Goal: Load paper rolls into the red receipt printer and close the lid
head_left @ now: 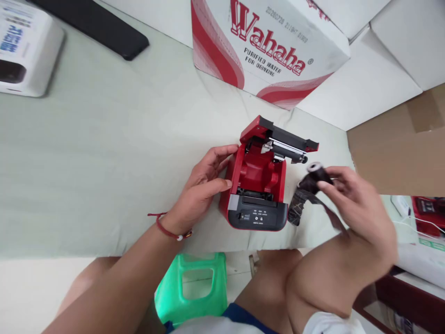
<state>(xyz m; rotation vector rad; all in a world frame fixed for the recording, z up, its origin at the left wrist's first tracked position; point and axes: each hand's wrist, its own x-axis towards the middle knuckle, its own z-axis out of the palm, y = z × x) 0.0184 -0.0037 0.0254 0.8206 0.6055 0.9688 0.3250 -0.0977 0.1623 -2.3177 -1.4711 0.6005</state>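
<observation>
A small red printer (259, 185) with a dark grey front panel stands on the pale table (104, 153), its lid swung open toward the back. My left hand (203, 185) rests against the printer's left side, fingers curled around it. To the printer's right, my right hand (358, 208) pinches a dark ribbon roll (314, 178) with a white core end. A dark strip of film hangs loose from the roll down to the table's edge. The red bay inside the printer shows no roll.
A white and red cardboard box (271, 46) printed "Wahaha" stands behind the printer. A white device (26, 48) and a black flat object (100, 28) lie at the far left. Brown cardboard (399, 148) is at right. A green stool (194, 287) sits below the table edge.
</observation>
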